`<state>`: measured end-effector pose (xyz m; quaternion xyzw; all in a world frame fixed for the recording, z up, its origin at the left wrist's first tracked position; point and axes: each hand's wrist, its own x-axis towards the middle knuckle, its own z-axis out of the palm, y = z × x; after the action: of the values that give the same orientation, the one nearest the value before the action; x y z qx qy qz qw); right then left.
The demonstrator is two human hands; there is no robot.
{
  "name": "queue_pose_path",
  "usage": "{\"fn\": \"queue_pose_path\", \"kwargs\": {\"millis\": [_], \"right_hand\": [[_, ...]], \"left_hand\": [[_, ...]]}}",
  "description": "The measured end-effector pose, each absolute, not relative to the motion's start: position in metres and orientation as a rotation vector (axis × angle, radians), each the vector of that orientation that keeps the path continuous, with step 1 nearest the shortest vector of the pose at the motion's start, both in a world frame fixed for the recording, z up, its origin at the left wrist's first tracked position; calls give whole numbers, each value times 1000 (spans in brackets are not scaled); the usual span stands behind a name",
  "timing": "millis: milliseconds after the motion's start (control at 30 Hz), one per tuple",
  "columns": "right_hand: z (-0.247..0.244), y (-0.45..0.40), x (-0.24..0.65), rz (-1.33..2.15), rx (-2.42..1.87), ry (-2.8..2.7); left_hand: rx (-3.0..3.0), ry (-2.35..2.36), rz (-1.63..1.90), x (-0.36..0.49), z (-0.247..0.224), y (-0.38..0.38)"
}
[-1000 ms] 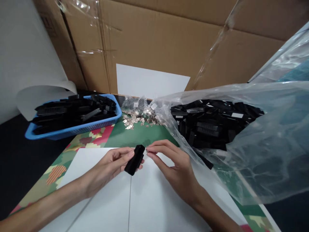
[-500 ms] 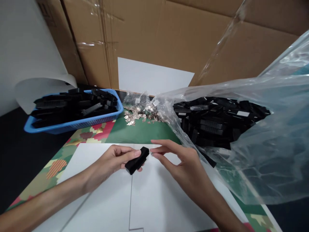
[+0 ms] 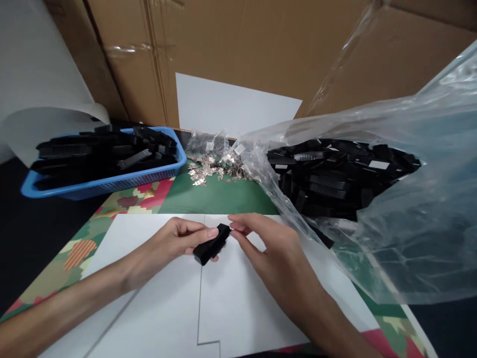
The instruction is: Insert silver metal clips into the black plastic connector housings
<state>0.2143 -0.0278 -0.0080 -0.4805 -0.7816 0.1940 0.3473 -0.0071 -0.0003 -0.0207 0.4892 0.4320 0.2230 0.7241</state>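
A black oblong part [image 3: 210,247] is held at a slant above the white paper, gripped by my left hand [image 3: 184,238] with the thumb on top and fingertips showing beneath. My right hand [image 3: 266,241] is at the part's upper right end, thumb and index finger pinched around a small metal piece [image 3: 231,230], mostly hidden by the fingertips. That piece meets or nearly meets the end of the black part. White paper [image 3: 160,308] with thin dark lines lies under both hands.
A blue basket [image 3: 108,186] of black parts stands at the left. Small metal pieces [image 3: 201,174] lie heaped on the green surface [image 3: 223,196] at the back centre. A clear plastic bag [image 3: 421,238] with black parts [image 3: 328,184] spreads over the right. Cardboard [image 3: 238,44] rises behind.
My right hand has moved slightly left, bringing the small metal piece up to the end of the black part. The whole view has shifted a little.
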Motion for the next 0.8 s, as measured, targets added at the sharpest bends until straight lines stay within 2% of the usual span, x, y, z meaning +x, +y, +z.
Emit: {"fn": "queue_pose_path", "kwargs": {"millis": [300, 433, 567, 700, 800], "right_hand": [[-17, -29, 208, 397, -1174, -1972], [-18, -18, 217, 678, -1093, -1955], [-18, -6, 232, 1003, -813, -2007], [-27, -2, 237, 899, -803, -2056], [-34, -4, 234, 915, -848, -2014]], "left_hand": [[1018, 934, 485, -8, -24, -1], [902, 892, 513, -11, -30, -1], [864, 837, 515, -12, -29, -2], [1018, 832, 527, -16, -26, -4], [1437, 940, 696, -21, -27, -7]]}}
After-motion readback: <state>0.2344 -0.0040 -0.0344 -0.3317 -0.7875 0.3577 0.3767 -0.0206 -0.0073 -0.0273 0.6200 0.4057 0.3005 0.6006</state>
